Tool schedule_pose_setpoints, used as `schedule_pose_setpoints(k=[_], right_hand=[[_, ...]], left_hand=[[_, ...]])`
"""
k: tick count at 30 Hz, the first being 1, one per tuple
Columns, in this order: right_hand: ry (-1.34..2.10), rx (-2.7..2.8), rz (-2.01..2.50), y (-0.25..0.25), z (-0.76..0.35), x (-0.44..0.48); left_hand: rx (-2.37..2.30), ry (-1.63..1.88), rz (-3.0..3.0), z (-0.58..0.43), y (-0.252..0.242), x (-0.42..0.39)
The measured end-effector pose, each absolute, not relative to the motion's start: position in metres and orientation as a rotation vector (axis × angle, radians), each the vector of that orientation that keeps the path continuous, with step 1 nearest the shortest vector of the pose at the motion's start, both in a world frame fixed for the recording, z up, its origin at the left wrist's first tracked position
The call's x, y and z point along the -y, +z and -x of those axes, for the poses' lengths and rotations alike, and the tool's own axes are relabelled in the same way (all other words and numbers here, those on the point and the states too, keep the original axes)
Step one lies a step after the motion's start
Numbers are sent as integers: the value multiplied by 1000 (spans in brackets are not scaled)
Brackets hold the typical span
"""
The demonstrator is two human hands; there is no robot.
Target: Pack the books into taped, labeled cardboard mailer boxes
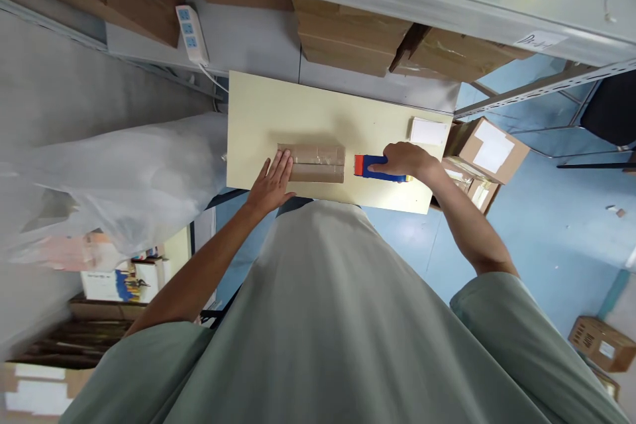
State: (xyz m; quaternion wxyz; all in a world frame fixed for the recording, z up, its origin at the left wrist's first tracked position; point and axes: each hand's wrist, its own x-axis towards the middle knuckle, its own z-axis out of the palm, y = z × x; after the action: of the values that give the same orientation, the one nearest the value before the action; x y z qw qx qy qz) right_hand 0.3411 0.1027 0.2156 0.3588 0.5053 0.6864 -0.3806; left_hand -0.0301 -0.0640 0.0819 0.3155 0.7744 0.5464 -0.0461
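White crumpled plastic sheeting (124,172) bulges at the far left, against the left edge of a pale yellow rectangular tabletop (258,119). Next comes the left hand (272,182), spread flat with straight fingers, palm down on the left end of a small brown cardboard box (318,162) sealed with glossy clear tape; it presses rather than grips. The box lies close to the table's near edge, about midway along it. Its long axis runs left to right, straight from one hand to the other. Just off its right end, across a narrow strip of bare tabletop, is the red nose of a blue-and-red plastic tape dispenser (370,167), lined up with that axis and pointing at the box. The right hand (405,160) is closed round the dispenser's blue handle, knuckles up. So the left hand touches the box, while the right is apart from it behind the tool. Farther right, at the table's far corner, lies a white paper pad (428,131). Beyond the edge is a brown carton with a white label (489,149).
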Motion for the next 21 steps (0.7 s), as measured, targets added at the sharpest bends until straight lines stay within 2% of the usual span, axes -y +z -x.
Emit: schedule_pose_setpoints(k=[7, 21], right_hand=[[-836, -1806, -1348, 185, -315, -79], [-770, -1875, -1503, 173, -293, -43]], left_hand=[[-1467, -170, -2051, 26, 89, 63], [-1463, -203, -2061, 30, 82, 62]])
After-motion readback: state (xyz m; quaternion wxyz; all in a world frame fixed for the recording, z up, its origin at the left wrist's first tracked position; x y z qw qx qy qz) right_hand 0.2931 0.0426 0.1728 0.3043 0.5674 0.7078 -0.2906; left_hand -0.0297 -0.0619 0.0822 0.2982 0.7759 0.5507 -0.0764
